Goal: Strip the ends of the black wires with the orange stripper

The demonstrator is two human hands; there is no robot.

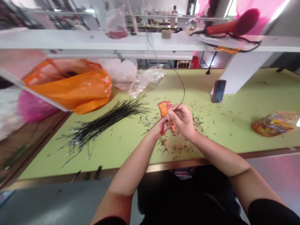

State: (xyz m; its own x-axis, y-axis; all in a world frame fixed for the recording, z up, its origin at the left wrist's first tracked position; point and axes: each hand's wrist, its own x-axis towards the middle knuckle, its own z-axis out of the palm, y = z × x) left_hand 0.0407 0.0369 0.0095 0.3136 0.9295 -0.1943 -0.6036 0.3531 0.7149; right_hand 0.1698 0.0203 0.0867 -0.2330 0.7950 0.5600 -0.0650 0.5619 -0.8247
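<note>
My left hand (164, 122) is wrapped around the handles of an orange and red wire stripper (162, 109), whose head points away from me. Just to its right, my right hand (185, 120) is closed in a pinch on a thin dark wire (183, 90). This wire curves up from my fingers toward the shelf, and a straight length of wire sticks out at the lower left of my left hand. Both hands meet above the green table, fingertips almost touching. Around them lie many short wire scraps (174, 148).
A bundle of cut black wires (105, 123) lies to the left. Behind it are an orange bag (77, 87) and clear plastic (145, 79). A phone (219, 90) leans on a white post; a food packet (274, 124) lies right. A red heat gun (232, 25) rests on the white shelf (75, 40).
</note>
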